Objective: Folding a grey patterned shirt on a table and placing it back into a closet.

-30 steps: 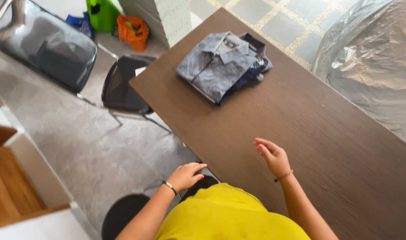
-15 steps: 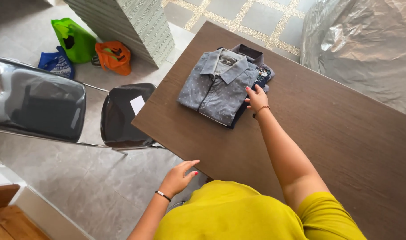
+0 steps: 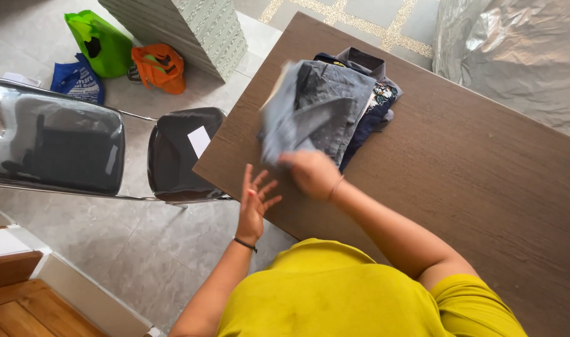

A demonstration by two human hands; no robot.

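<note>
- Left hand [image 3: 255, 201] hangs just off the table's near-left edge, fingers spread, holding nothing.
- Right hand [image 3: 311, 173] is closed on the grey dotted shirt [image 3: 310, 112], a bit blurry, lifting it off the stack of folded clothes [image 3: 375, 103] by the far-left corner.
- Looks like the pick-up step; next it'll want both hands on it.
- Dark wood table [image 3: 459, 181], black chair [image 3: 173, 156] left, grey tiles, silver cover [image 3: 516, 50] far right.

A glossy black metal-framed chair [image 3: 110, 150] stands beside the dark brown wooden worktop [image 3: 459, 175]; green [image 3: 98, 43], orange [image 3: 157, 65] and blue [image 3: 78, 80] bags lie on the floor.
</note>
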